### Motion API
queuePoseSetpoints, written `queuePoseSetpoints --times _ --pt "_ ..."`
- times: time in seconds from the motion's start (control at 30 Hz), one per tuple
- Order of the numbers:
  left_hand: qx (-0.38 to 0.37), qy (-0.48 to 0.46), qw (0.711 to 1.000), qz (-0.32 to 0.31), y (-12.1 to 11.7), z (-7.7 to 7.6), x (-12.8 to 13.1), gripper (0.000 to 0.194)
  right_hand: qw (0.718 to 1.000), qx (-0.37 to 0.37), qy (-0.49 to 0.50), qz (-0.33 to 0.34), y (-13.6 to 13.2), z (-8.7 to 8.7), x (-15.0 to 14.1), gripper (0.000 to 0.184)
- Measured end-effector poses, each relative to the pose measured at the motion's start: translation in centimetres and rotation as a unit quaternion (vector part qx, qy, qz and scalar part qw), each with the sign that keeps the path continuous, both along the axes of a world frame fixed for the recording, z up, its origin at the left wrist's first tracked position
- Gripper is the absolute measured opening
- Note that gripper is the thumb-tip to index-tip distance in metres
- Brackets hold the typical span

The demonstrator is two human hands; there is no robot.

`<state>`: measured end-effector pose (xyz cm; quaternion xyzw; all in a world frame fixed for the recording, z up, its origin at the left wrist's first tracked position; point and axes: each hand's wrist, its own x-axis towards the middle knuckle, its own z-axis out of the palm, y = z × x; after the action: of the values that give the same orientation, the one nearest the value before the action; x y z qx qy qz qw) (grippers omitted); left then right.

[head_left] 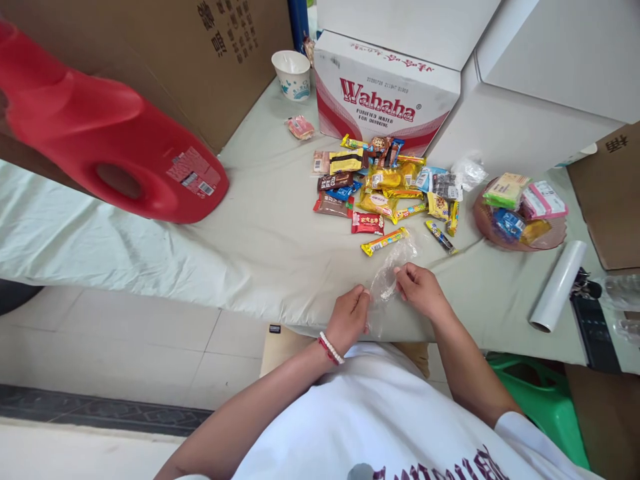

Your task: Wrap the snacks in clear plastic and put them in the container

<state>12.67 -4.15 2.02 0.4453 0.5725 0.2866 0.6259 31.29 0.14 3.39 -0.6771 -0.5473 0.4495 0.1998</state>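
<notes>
Clear plastic bag [387,279] hangs between the left hand [350,317] and the right hand [419,288], each pinching its film; its outline is hard to make out. Just beyond lies a pile of wrapped snacks [383,200], some partly hidden under others. Right of it, packets cover much of a pink bowl [550,239]. The red jug [120,133] is cut off at left.

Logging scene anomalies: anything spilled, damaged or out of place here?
No spill or damage visible. One small pink-wrapped snack lies apart from the pile of colourful wrapped snacks, near the white paper cup; the pale green cloth is rumpled at left.
</notes>
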Motion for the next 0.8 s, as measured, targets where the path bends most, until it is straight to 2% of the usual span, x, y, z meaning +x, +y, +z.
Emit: queuePoseSetpoints --times 0.1,0.2,0.27,0.4,0.53,0.67,0.73,0.8 --pt "0.026 0.013 0.999 -0.017 -0.2 0.0 0.3 0.023 0.999 -0.03 -0.017 0.03 -0.3 0.2 -0.6 0.054" --pt "0.073 0.041 0.996 -0.036 -0.5 0.0 0.4 0.016 0.997 -0.032 -0.011 0.065 -0.6 0.1 -1.2 0.046" --pt "0.086 0.057 0.994 -0.04 -0.6 -0.1 0.4 0.017 0.996 -0.047 0.043 0.067 -0.8 0.0 -1.4 0.038" --pt "0.081 0.07 0.994 -0.02 -0.4 -0.4 0.1 0.018 0.98 -0.09 0.178 0.016 -1.4 0.0 -0.8 0.037" --pt "0.07 0.061 0.995 0.032 -0.2 -0.4 -0.9 0.019 0.963 -0.085 0.251 -0.046 -2.1 0.4 0.7 0.043" --pt "0.05 0.049 0.991 0.112 0.1 -0.1 -3.0 0.021 0.96 -0.067 0.259 -0.078 -3.1 0.1 2.1 0.045" --pt "0.04 0.049 0.991 0.117 0.2 0.0 -4.3 0.022 0.963 -0.068 0.249 -0.079 -3.6 -0.3 2.5 0.045" --pt "0.05 0.085 0.991 0.095 0.2 0.0 -5.5 0.021 0.968 -0.069 0.232 -0.07 -4.0 -0.8 2.6 0.046"
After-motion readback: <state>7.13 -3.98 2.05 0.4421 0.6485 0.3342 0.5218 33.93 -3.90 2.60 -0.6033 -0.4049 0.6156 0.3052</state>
